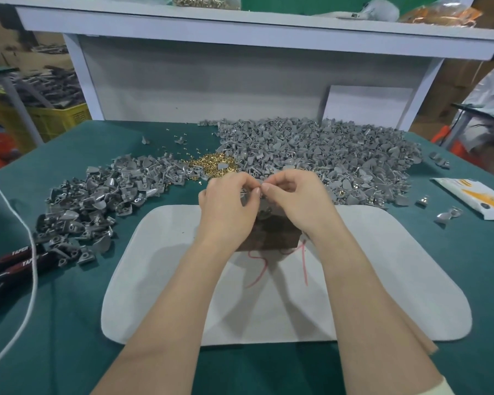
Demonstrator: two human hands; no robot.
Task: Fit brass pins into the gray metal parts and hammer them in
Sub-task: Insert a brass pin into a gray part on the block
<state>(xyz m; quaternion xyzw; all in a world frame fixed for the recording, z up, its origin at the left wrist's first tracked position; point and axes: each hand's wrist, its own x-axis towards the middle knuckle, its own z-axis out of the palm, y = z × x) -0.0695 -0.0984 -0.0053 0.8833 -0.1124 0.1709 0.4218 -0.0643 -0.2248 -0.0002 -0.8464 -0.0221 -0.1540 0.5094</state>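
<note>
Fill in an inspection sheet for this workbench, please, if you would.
Surface: green table cover, white mat on it.
Job's things: gray metal parts in two heaps, brass pins between them, dark block on the mat.
Clutter: white-and-yellow packet right, black-handled tool left.
Grips: left hand and right hand pinch a small gray part over the block.
Cables: white cord at left.
Surroundings: white shelf above, yellow crate behind left.
</note>
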